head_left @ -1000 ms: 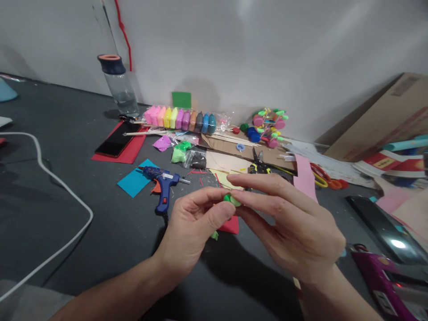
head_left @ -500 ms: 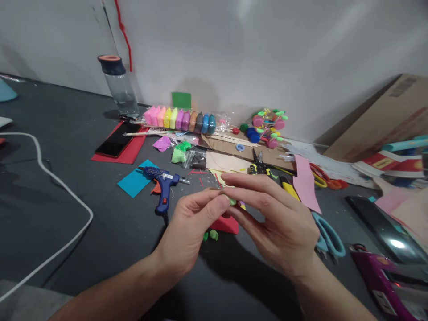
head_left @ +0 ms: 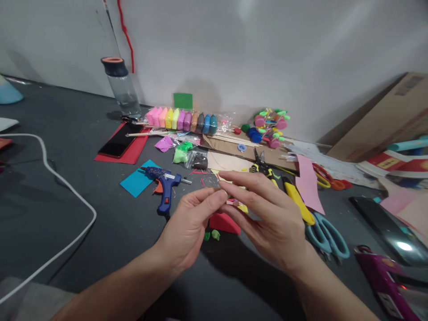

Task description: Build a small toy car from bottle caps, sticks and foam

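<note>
My left hand (head_left: 190, 223) pinches with its thumb against its fingers. At those fingertips sits a small piece of light green clay, almost wholly covered now but glimpsed a moment before. My right hand (head_left: 274, 218) meets it from the right, its thumb below and its bent fingers above, pressing around the same piece. Under the hands lies a red piece (head_left: 224, 224) with a flat face. Two small green clay bits, one dark (head_left: 207, 236) and one light (head_left: 216, 235), rest on the table just in front of it.
A blue hot glue gun (head_left: 165, 187) lies on the left beside blue paper (head_left: 135, 183). Packs of coloured clay (head_left: 182, 120) line the wall. To the right are pliers (head_left: 262, 165), a yellow-handled cutter (head_left: 297, 200), blue-handled scissors (head_left: 329, 236) and pink paper (head_left: 309, 183).
My right hand has shifted slightly left and its fingers now cover the light green clay. The view has turned a little, so the table things sit slightly further right.
</note>
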`<state>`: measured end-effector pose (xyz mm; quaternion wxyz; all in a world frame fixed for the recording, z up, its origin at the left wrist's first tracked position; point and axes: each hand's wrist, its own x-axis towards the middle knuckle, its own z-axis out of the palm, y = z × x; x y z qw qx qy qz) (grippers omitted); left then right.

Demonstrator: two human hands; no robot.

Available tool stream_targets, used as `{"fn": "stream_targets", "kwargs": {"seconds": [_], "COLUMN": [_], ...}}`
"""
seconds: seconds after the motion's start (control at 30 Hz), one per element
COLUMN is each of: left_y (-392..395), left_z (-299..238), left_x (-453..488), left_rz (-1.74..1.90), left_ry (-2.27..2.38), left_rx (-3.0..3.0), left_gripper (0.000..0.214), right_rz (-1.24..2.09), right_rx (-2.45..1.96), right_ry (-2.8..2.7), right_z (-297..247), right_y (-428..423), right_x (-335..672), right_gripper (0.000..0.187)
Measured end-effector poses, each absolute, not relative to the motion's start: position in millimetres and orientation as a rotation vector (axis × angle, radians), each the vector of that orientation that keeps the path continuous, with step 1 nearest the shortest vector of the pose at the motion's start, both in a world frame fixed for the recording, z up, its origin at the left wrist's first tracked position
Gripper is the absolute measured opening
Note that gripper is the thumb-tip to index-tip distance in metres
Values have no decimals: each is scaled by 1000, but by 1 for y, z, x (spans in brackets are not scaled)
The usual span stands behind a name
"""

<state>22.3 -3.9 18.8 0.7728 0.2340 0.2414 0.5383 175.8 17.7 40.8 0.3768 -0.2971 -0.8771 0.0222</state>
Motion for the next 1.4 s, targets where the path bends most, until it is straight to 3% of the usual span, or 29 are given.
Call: {"fn": "stream_targets", "kwargs": {"seconds": [0.17, 0.33, 0.73, 0.9, 1.4], "left_y": [-4, -5, -3, -5, -5], "left_z": [16, 18, 20, 18, 21], "left_x": [24, 22, 21, 23, 23], "left_rz": [1210, 1188, 1133, 1116, 1196], "left_ry": [535, 533, 511, 529, 575], "left_rx": [451, 411, 362, 325, 338], "left_gripper": [13, 19, 9, 22, 21], "right_rz": [-29, 95, 203, 155, 185], "right_rx": [-735, -762, -749, -748, -740], "right_ry": [-2214, -2206, -2228, -2188, -2125], "right_z": [32, 35, 41, 36, 33], "right_y": [19, 17, 19, 18, 17], "right_x": [172, 175, 177, 174, 174], "right_gripper": [33, 33, 38, 32, 34]}}
